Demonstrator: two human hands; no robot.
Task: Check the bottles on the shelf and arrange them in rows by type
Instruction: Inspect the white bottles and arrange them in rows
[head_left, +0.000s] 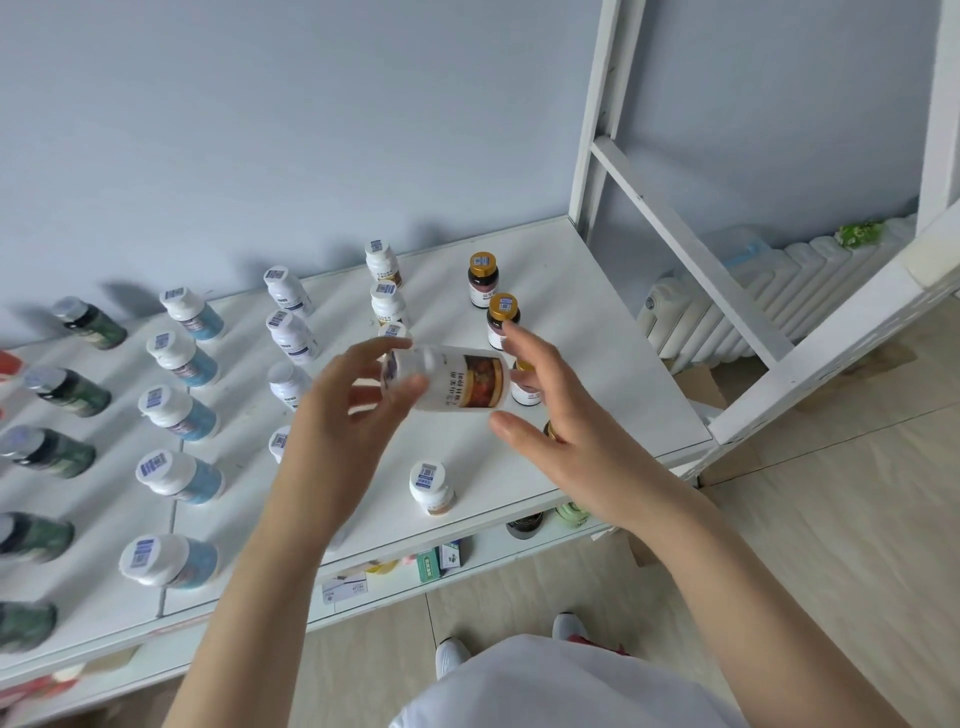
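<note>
This looks like a pharmacy stockroom or small shop. A white metal shelf (587, 322) carries rows of capped bottles (182, 415) sorted by label, with barcode stickers on the lids, from nine to one o'clock. Small medicine boxes (439, 558) sit on the lower tier (488, 551) at six. A radiator (831, 270) stands at two.

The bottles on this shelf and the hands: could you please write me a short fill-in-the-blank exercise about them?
1. The left hand grips the white bottle by its ___ end, above the shelf.
2. The brown bottles in the rightmost row have ___ caps.
3. The blue-labelled bottles stand in a row of ___.

Missing words: cap; gold; five.
</note>
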